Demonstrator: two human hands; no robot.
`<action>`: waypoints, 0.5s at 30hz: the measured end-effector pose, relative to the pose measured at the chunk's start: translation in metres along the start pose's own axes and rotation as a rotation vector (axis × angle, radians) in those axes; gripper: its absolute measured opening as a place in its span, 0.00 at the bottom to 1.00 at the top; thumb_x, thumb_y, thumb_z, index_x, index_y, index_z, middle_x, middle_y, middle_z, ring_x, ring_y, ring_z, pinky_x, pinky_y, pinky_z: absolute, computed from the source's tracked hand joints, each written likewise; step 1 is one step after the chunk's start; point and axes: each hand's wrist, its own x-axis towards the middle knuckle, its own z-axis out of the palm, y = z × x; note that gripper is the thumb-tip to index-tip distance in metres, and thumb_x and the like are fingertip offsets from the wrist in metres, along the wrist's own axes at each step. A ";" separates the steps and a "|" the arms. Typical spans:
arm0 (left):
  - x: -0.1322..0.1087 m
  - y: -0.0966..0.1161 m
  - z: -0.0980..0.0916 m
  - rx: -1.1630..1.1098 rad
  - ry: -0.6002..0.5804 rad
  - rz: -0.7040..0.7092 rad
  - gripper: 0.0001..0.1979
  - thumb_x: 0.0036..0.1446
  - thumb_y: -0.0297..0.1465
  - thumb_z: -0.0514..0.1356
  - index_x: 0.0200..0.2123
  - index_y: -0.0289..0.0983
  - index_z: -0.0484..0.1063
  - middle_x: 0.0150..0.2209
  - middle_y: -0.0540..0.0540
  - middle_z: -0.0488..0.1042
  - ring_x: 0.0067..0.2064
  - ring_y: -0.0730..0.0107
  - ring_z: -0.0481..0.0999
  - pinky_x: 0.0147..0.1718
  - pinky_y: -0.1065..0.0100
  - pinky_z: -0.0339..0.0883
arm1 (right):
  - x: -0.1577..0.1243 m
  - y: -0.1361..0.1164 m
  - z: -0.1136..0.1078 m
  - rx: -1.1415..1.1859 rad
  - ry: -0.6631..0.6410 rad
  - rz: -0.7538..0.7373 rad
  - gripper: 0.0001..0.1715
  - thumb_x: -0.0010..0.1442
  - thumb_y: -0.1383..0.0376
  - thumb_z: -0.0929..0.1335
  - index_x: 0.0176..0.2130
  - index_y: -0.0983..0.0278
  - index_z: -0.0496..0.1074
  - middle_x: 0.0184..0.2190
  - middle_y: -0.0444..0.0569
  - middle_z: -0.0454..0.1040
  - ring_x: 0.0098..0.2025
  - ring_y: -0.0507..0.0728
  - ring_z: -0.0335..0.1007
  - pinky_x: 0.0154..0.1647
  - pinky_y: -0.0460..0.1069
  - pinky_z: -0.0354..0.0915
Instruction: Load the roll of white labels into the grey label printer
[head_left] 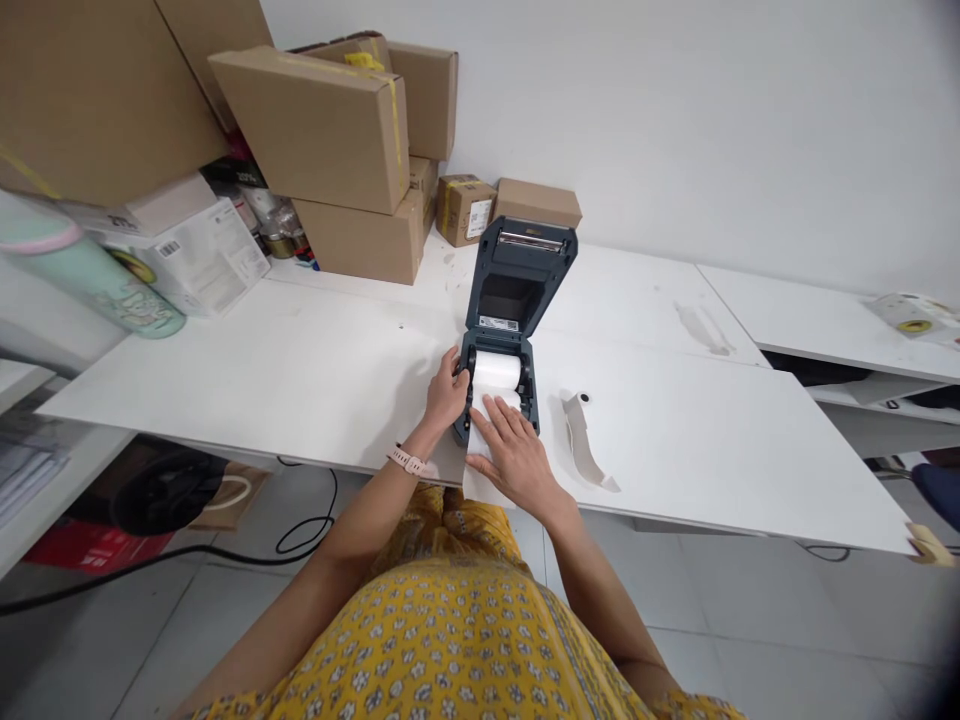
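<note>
A dark grey label printer (517, 265) stands near the front edge of the white table (300, 370) with its lid raised. A white paper roll (496, 370) lies in its bay, and a strip of paper runs out over the front and hangs past the table edge. My right hand (514, 450) lies flat on that strip, fingers stretched out. My left hand (448, 392) curls round the printer's left side, fingers bent against the casing. A pink watch sits on my left wrist.
Stacked cardboard boxes (322, 125) fill the back left, with small boxes (465, 207) behind the printer. A mint green bottle (90, 275) and a white carton (199, 255) sit at left. A loose paper strip (581, 440) lies right of the printer. Cables run on the floor.
</note>
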 end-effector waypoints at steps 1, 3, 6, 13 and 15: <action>0.001 -0.002 0.001 -0.028 -0.007 -0.011 0.29 0.63 0.29 0.54 0.67 0.36 0.60 0.62 0.36 0.73 0.63 0.57 0.73 0.63 0.53 0.65 | 0.000 0.000 0.000 -0.001 -0.004 0.001 0.39 0.71 0.47 0.61 0.71 0.64 0.58 0.74 0.60 0.53 0.75 0.70 0.49 0.70 0.66 0.58; 0.003 -0.006 0.002 -0.069 -0.018 -0.025 0.29 0.63 0.29 0.55 0.67 0.37 0.60 0.63 0.36 0.72 0.64 0.57 0.73 0.64 0.54 0.64 | -0.001 0.000 0.000 -0.003 -0.015 0.003 0.40 0.70 0.47 0.62 0.71 0.65 0.58 0.74 0.60 0.52 0.75 0.70 0.49 0.70 0.66 0.58; 0.004 -0.008 0.002 -0.110 -0.023 -0.030 0.29 0.62 0.30 0.56 0.66 0.38 0.61 0.63 0.37 0.72 0.63 0.57 0.72 0.64 0.54 0.64 | 0.000 0.000 -0.001 0.002 -0.028 0.007 0.40 0.69 0.47 0.64 0.71 0.65 0.58 0.74 0.60 0.52 0.75 0.70 0.48 0.70 0.66 0.58; 0.004 -0.010 0.001 -0.120 -0.037 -0.021 0.28 0.63 0.32 0.56 0.66 0.36 0.62 0.64 0.35 0.71 0.63 0.55 0.72 0.63 0.53 0.65 | -0.006 -0.007 -0.002 0.024 0.015 0.013 0.39 0.68 0.52 0.67 0.71 0.64 0.57 0.74 0.58 0.54 0.75 0.68 0.48 0.72 0.65 0.55; 0.002 -0.011 0.001 -0.110 -0.049 -0.007 0.28 0.64 0.34 0.56 0.66 0.35 0.61 0.65 0.34 0.69 0.65 0.54 0.71 0.64 0.53 0.63 | -0.012 -0.013 0.001 0.033 0.052 0.024 0.38 0.69 0.55 0.67 0.71 0.62 0.55 0.74 0.56 0.54 0.76 0.67 0.47 0.73 0.65 0.52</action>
